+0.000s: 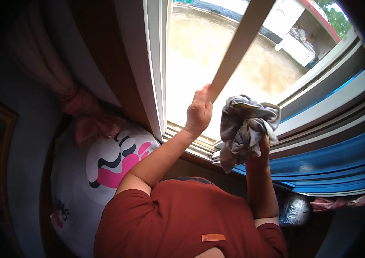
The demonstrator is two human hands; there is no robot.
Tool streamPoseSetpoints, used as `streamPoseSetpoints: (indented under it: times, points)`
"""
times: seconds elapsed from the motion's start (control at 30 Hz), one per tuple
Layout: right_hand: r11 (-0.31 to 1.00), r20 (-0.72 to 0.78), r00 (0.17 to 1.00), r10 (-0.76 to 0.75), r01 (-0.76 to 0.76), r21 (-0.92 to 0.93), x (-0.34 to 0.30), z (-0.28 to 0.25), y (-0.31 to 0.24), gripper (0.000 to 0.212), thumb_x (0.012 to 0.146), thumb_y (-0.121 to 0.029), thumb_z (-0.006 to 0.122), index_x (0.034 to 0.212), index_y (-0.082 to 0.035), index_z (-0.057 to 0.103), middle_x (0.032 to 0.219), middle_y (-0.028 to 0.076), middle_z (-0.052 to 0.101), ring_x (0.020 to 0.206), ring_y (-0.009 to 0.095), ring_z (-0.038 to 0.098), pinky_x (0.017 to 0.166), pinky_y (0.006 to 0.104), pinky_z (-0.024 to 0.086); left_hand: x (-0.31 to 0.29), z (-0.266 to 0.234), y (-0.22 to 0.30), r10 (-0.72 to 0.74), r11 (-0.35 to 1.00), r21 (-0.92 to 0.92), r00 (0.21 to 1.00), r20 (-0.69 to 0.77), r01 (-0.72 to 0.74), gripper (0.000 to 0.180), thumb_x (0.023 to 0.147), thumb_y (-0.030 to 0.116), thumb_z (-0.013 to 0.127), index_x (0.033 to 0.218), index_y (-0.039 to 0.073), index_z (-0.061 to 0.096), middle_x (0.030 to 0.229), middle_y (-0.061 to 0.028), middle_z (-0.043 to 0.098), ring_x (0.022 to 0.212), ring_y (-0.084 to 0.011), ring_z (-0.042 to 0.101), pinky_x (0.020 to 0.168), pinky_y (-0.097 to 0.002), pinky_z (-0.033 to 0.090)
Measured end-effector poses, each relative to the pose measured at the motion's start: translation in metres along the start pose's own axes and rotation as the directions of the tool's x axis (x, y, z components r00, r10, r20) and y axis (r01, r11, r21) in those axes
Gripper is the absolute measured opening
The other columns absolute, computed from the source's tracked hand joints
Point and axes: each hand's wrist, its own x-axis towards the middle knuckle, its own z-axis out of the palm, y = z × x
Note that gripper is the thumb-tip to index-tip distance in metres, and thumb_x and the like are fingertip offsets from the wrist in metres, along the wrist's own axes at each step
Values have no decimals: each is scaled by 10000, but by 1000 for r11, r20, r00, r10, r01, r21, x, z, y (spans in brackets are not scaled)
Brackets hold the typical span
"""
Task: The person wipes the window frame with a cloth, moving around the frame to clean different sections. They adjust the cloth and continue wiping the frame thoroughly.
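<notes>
Reader: Taking the largest part first, what lies around your hands?

Wearer: The window frame (158, 77), pale and sliding-type, spans eleven o'clock to four o'clock of the view. Its slanted upright bar (243, 43) runs from near the centre toward one o'clock.

Reader: And the next in size?

Wearer: The crumpled grey cloth (244, 124), at three o'clock from the centre, in front of the lower window. Whether it touches the frame I cannot tell.

Reader: How should it handle?

Wearer: I judge it light, soft and limp, with no stiffness of its own and little to break. Its folds would slump or trail rather than slip away whole. Dampness cannot be read from here.

Reader: Where is it best held?

Wearer: In the thick, gathered middle, I would say; the loose flap hanging toward seven o'clock would give a poor purchase.

Reader: Lastly, the hands?

Wearer: My left hand (199, 112), just off centre toward one o'clock, has its fingers raised against the bar's lower part; whether they curl round it I cannot tell. My right hand (264, 146), mostly hidden, grips the cloth from its four-o'clock side.
</notes>
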Motion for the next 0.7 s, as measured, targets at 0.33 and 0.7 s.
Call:
streamPoseSetpoints:
  times: [0.33, 0.7]
  points:
    - [971, 40, 998, 40, -48, 236, 51, 65, 39, 179, 939, -218, 441, 923, -58, 518, 827, 1, 507, 720, 86, 492, 637, 233, 418, -9, -76, -28, -380, 238, -765, 782, 493, 598, 536, 940, 398, 446, 1282, -15, 448, 1157, -112, 583, 1022, -163, 580, 862, -293, 467]
    - [983, -202, 963, 175, -183, -21, 199, 116, 102, 440, 925, -445, 452, 1049, -41, 573, 927, 53, 590, 842, 131, 533, 732, 288, 434, 5, -74, -61, -558, 358, -653, 714, 424, 668, 571, 922, 205, 515, 1393, -13, 276, 1139, -108, 591, 805, -146, 638, 716, -257, 534]
